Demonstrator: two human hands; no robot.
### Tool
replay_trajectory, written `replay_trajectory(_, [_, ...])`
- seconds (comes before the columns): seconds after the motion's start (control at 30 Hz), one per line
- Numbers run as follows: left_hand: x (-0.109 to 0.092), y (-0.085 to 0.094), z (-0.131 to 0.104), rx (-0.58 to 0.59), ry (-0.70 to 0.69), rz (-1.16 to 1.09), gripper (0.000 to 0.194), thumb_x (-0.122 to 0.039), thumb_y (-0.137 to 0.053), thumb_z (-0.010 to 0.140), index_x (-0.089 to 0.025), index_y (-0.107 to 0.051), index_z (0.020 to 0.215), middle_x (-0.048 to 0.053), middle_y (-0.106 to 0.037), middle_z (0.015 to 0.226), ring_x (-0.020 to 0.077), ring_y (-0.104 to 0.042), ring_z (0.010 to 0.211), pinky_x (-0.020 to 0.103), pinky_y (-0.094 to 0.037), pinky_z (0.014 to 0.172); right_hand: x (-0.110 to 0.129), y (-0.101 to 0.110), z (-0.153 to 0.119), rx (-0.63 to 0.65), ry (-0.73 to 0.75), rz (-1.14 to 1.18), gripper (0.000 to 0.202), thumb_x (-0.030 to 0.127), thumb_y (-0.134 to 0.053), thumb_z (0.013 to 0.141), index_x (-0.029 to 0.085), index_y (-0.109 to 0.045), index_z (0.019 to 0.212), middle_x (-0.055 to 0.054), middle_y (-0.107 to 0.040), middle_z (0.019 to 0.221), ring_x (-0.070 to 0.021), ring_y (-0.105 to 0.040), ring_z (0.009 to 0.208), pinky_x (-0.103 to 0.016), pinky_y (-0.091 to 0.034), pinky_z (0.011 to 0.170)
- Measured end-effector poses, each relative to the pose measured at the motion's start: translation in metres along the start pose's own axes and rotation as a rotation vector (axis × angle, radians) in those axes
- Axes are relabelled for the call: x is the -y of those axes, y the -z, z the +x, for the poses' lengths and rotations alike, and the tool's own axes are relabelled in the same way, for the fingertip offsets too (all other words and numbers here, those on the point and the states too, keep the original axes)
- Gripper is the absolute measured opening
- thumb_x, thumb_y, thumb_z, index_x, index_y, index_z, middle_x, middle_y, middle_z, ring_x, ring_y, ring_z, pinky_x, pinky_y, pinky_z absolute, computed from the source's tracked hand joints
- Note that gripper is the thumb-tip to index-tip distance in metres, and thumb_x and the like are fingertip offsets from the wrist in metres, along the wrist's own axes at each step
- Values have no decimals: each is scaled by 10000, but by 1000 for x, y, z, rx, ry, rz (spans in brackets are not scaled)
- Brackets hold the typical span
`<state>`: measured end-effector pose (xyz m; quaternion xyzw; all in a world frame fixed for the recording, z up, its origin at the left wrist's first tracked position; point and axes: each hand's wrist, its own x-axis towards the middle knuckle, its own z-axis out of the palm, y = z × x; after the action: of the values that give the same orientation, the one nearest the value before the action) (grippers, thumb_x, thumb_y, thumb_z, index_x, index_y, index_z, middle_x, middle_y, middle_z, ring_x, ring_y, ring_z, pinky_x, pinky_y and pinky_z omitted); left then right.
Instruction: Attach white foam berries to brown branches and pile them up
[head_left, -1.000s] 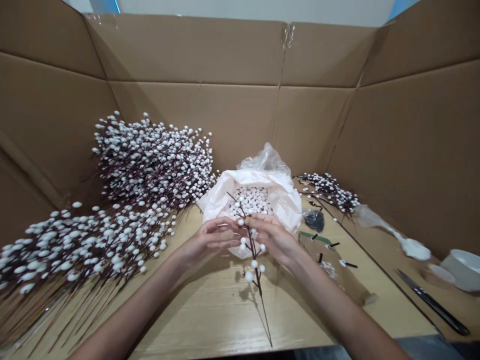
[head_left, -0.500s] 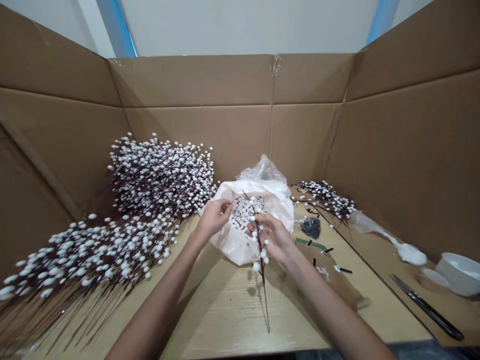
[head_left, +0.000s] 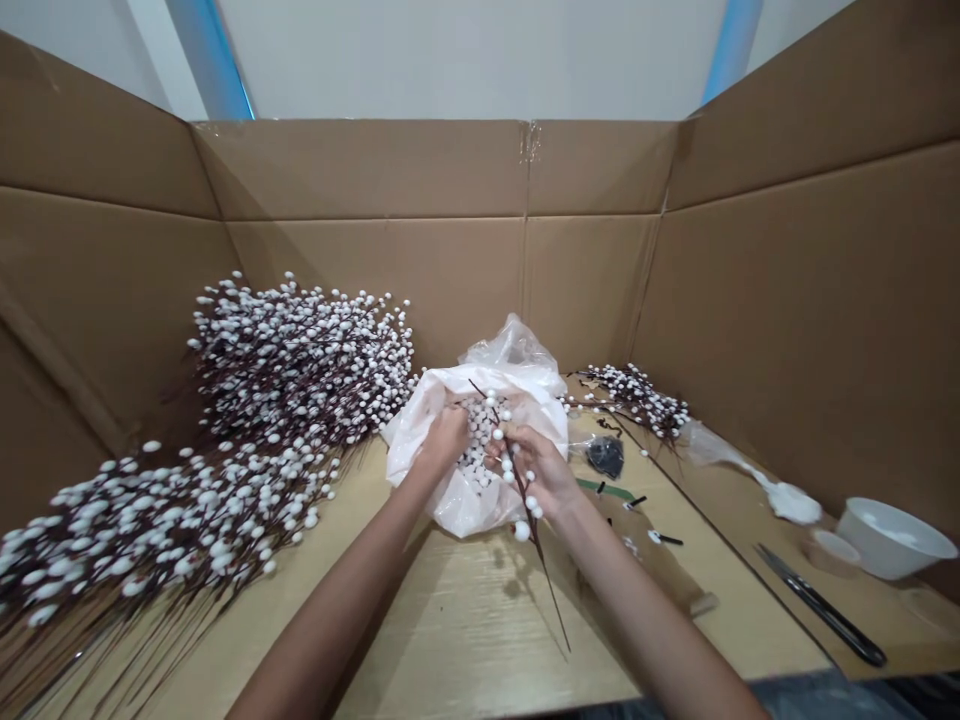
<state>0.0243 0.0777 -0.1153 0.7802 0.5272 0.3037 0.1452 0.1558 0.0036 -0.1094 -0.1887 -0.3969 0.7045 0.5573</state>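
My right hand (head_left: 536,468) is closed on an artificial berry stem (head_left: 531,515), a thin brown twig with white berries along it. The stem slants, its bare lower end pointing down toward me over the table. My left hand (head_left: 448,432) is inside the mouth of a white plastic bag (head_left: 480,508), its fingers curled in at the loose white berries (head_left: 474,462). Whatever those fingertips may hold is hidden from me. The bag stands open on the table, beneath and behind both hands.
Large bundles of white-berry stems (head_left: 300,360) lie at left, a smaller bunch (head_left: 641,395) at back right. On the right are a small bag of dark material (head_left: 604,456), a knife-like black-handled tool (head_left: 825,608) and a white bowl (head_left: 889,545). Cardboard walls (head_left: 435,170) enclose the table.
My left hand has moved down and right into the bag's mouth, its fingers curling in. The stem in my right hand has tilted, its lower end swinging right. The whole view has shifted slightly.
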Motion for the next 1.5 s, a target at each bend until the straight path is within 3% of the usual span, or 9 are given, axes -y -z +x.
replay_trajectory(0.13, [-4, 13, -17, -80, -17, -117, 120, -112, -522, 706, -133, -639, 694, 51, -627, 673, 200, -558, 709, 289, -413, 690, -2, -2, -1, -66, -56, 60, 252, 268, -781, 480, 149, -617, 631, 30, -583, 517, -83, -536, 491, -184, -426, 464])
replay_trajectory(0.27, [2, 28, -46, -63, -16, -281, 195, -201, -508, 757, -139, -689, 721, 35, -667, 677, 178, -576, 675, 263, -444, 644, -5, -5, -5, -63, -89, 2, 249, 255, -800, 503, 158, -628, 654, 28, -606, 524, -86, -543, 461, -176, -399, 405])
replay_trajectory(0.47, [11, 40, -83, 50, 258, -1083, 179, -255, -719, 644, -119, -736, 760, 73, -720, 833, 169, -650, 737, 276, -512, 757, -12, -12, -10, -20, -77, -139, 231, 291, -791, 546, 135, -633, 611, 9, -618, 522, -83, -554, 458, -170, -415, 418])
replay_trajectory(0.57, [12, 42, -89, 33, 360, -1280, 187, -192, -776, 583, -106, -730, 743, 56, -720, 829, 159, -669, 752, 251, -525, 788, -17, -16, -11, -48, -60, -164, 217, 281, -792, 544, 135, -649, 617, 14, -626, 561, -88, -580, 504, -185, -459, 493])
replay_trajectory(0.77, [11, 38, -94, -3, 460, -1498, 195, -38, -727, 626, -121, -671, 794, 13, -694, 727, 95, -660, 645, 150, -541, 665, -25, -19, -14, -24, 10, -294, 182, 312, -755, 629, 164, -680, 702, 5, -633, 683, -117, -588, 663, -259, -487, 685])
replay_trajectory(0.97, [4, 30, -97, 28, 502, -1638, 100, -8, -646, 695, -96, -663, 740, 47, -706, 749, 104, -668, 683, 156, -541, 757, -22, -22, -18, -59, 98, -518, 182, 336, -712, 674, 172, -634, 685, 1, -609, 728, -135, -544, 714, -249, -417, 663])
replay_trajectory(1.1, [3, 30, -97, 4, 544, -1656, 161, 29, -555, 744, -79, -674, 752, 64, -714, 768, 103, -674, 691, 152, -541, 765, -22, -22, -19, -82, 95, -564, 242, 342, -704, 668, 171, -544, 604, 17, -541, 644, -118, -493, 638, -230, -370, 577])
replay_trajectory(1.33, [9, 26, -99, 75, 430, -1704, 149, 31, -691, 630, -79, -682, 729, 52, -723, 742, 108, -673, 656, 151, -544, 692, -22, -24, -21, -83, 177, -645, 245, 305, -666, 683, 178, -479, 587, 27, -467, 627, -106, -453, 610, -221, -344, 535])
replay_trajectory(1.5, [8, 26, -99, 71, 450, -1699, 145, 25, -709, 610, -70, -686, 716, 50, -724, 742, 105, -665, 652, 157, -537, 701, -21, -25, -22, -78, 225, -700, 231, 266, -628, 699, 183, -458, 567, 36, -442, 591, -97, -427, 578, -226, -351, 534])
